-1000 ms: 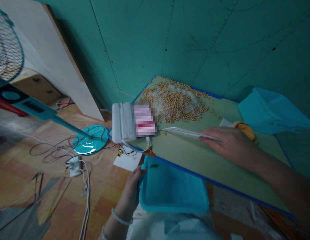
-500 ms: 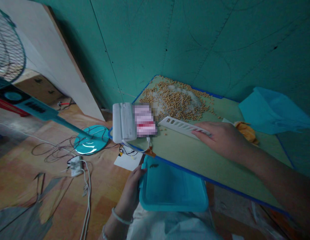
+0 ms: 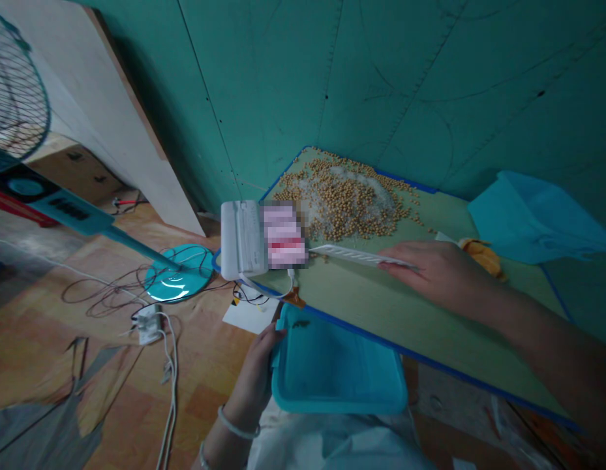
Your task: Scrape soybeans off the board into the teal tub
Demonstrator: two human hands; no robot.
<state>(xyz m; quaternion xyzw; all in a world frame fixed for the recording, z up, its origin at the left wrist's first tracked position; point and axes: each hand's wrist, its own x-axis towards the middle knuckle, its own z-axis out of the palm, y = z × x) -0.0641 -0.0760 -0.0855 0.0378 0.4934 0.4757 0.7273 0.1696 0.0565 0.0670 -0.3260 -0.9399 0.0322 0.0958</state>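
My right hand (image 3: 424, 267) is closed around one end of a flat white slotted strip (image 3: 349, 253), which lies over the pale green tabletop (image 3: 342, 294). Just beyond the strip is a heap of tan round beans (image 3: 346, 196), mixed with clear whitish grains. A couple of loose beans sit by the strip's far end. Below the table's front edge, my left hand (image 3: 258, 359) grips the left side of a turquoise plastic tub (image 3: 339, 372) above my lap. A small dark patch shows inside the tub near its upper left corner.
At the table's left end stands a white device (image 3: 241, 238) with a cable, beside a blurred pink packet. A blue container (image 3: 532, 219) and a crumpled orange cloth (image 3: 483, 258) are at the right. A floor fan (image 3: 178, 274), a power strip (image 3: 150, 324) and loose cables occupy the floor.
The white strip has tipped flatter and its far end has come slightly nearer to me, away from the heap. My left hand and the tub stay in place.
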